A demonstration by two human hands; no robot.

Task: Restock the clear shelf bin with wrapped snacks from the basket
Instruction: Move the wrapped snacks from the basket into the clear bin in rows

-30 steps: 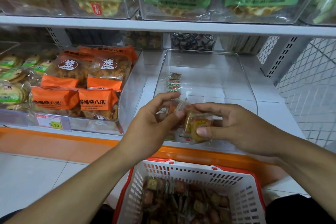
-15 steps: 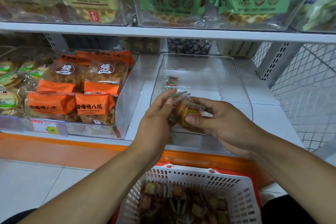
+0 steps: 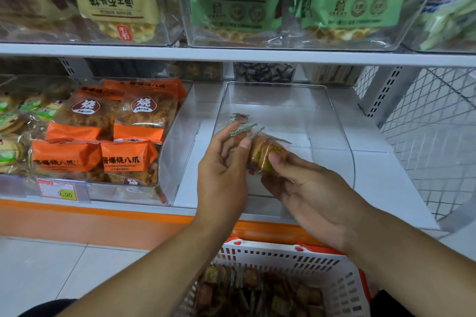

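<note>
Clear shelf bin (image 3: pixel 332 121) on the lower shelf looks nearly bare, with the basket (image 3: pixel 309 262) below well stocked, so most restocking remains, while right hand (image 3: pixel 304 188) and left hand (image 3: pixel 224 172) together grip wrapped snacks (image 3: pixel 260 154) over the bin's front.

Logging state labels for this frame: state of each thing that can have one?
Clear bin: open-topped, nearly empty.
Wrapped snacks: sealed, held at the bin.
Left hand: fingers on the snacks' crimped ends.
Right hand: gripping the snacks.
Basket: open, holding many wrapped snacks.
Orange snack bags: sealed, stacked in neighbouring bin.
</note>
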